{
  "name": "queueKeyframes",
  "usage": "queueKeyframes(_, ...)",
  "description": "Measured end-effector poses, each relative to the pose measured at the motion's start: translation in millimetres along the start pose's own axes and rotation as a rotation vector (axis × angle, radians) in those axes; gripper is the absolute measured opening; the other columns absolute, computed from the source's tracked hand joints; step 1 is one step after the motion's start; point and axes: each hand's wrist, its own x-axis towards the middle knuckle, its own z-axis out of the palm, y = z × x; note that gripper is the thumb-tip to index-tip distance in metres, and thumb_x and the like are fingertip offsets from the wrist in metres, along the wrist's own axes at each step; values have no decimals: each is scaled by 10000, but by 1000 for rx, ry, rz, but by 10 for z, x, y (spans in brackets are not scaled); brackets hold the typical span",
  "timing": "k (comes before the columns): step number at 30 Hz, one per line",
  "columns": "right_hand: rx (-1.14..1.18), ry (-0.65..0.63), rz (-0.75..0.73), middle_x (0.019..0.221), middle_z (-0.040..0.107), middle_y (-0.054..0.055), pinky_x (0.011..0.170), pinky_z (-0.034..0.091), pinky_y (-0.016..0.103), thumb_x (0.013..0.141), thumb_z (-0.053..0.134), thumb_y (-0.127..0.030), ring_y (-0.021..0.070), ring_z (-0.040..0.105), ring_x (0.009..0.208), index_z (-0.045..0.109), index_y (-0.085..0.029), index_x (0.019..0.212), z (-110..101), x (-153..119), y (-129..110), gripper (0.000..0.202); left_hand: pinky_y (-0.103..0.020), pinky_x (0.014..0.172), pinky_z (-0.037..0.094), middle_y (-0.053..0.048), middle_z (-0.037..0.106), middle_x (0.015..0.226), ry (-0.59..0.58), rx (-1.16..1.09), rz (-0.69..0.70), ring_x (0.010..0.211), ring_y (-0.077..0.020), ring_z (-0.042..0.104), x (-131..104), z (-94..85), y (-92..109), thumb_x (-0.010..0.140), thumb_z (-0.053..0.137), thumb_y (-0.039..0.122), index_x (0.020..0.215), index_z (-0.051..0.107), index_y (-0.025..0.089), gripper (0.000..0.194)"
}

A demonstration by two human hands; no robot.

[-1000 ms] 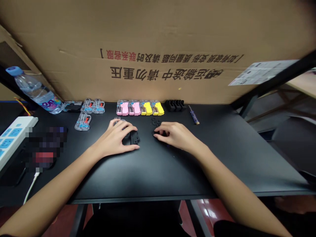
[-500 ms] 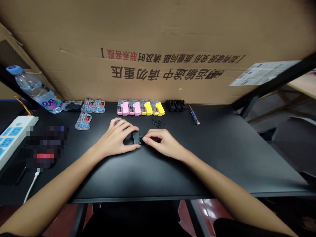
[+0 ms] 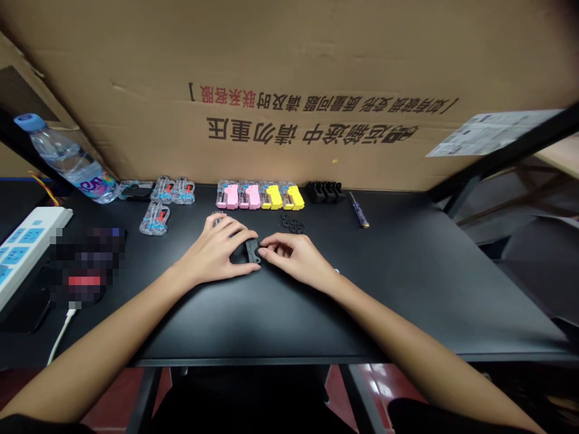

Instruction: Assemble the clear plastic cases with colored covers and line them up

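Observation:
My left hand (image 3: 221, 250) rests on the black table and grips a small black plastic part (image 3: 252, 251) between thumb and forefinger. The part has a small hole near its lower end. My right hand (image 3: 296, 256) comes in from the right, fingers curled and thumb against forefinger at the part's right edge. Whether anything small is in its fingertips is hidden. Beyond my left fingers a clear plastic piece (image 3: 219, 216) shows in part. Several small black rings (image 3: 294, 225) lie just beyond my right hand.
Clear-backed pink pieces (image 3: 230, 197) and yellow pieces (image 3: 273, 198) stand in a row by the cardboard (image 3: 289, 54). Right of them are black parts (image 3: 324, 192) and a screwdriver (image 3: 359, 211). At left are clear pieces (image 3: 154, 218), a water bottle (image 3: 90, 175) and a power strip (image 3: 27, 244).
My right fingertips have closed in on the part's right edge; the small dark thing seen at them before is now hidden. My left hand keeps its grip. The view has shifted slightly.

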Motion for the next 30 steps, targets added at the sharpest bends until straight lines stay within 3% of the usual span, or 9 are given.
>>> queueKeyframes(12,234,-141,234,632,593,-33,447,377,247,941,653,-534,103,444,463,689,-184,915,32,-9,-110,353,-536,1205,293,-103,755,1241,22,18,51,1216,-299,648,2,35,-2,953,735,596,1298,682,231,506)
queueKeyframes(22,219,-196,351,478,505,-82,374,320,209,954,622,-483,103,434,375,635,-203,917,-1,-14,-170,282,-533,1221,284,-101,761,1240,10,10,42,1224,-300,649,9,35,34,947,740,598,1301,690,234,510)
queueKeyframes(27,216,-170,325,519,538,-63,391,348,223,950,647,-500,105,446,391,671,-195,899,-5,-23,-107,310,-538,1240,270,-99,767,1253,-2,-26,21,1235,-295,661,8,17,39,933,768,573,1308,682,231,514)
queueKeyframes(30,116,-50,208,590,572,-31,445,369,235,956,676,-507,110,472,468,699,-186,836,-28,-27,-7,344,-547,1275,229,-117,739,1351,-29,-75,26,1323,-303,636,-11,7,9,936,773,563,1389,638,227,580)
